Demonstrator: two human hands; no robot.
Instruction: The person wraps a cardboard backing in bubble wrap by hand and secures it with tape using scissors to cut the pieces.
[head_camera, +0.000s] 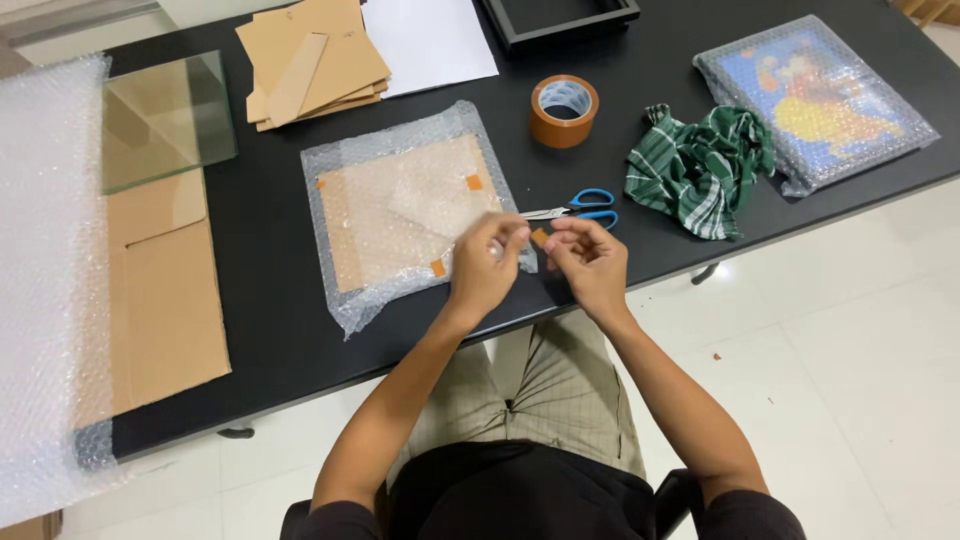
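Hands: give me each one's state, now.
Left hand: fingers pinched on a small piece of brown tape.
Right hand: fingertips pinched at the same piece of tape.

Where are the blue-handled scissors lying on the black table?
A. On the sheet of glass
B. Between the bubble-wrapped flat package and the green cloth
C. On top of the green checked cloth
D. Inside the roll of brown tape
B: the scissors lie on the bare table, with the bubble-wrapped package to one side and the green cloth to the other.
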